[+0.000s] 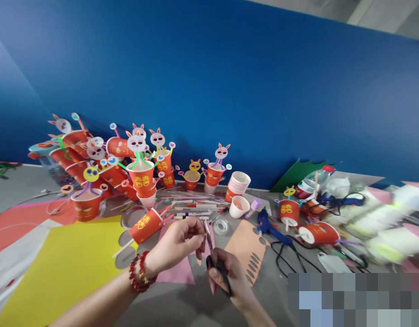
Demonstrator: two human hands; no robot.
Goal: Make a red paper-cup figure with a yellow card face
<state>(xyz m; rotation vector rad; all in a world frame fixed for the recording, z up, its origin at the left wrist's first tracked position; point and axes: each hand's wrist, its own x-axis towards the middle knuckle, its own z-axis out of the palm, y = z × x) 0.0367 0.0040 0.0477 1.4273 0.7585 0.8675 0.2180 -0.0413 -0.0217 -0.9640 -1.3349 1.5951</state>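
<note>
My right hand (226, 274) is wrapped round the black handles of a pair of scissors (211, 247), whose blades point up and away from me. Close to the blades, my left hand (187, 236) has its fingers pinched together; whatever is between them is too small to make out. Red bead bracelets circle the left wrist. Under and beside the hands lie a pink paper sheet (177, 270) and an orange paper sheet (246, 247) with several slots cut in it. A red paper cup (145, 226) lies tilted on its side just left of my left hand.
Red cups with rabbit faces (141, 179) crowd the back left. Markers (196, 206), a tape roll (221, 226) and stacked white cups (239, 184) lie ahead. A blue glue gun (272, 229) with black cords is at right. Yellow paper (69, 263) covers the left.
</note>
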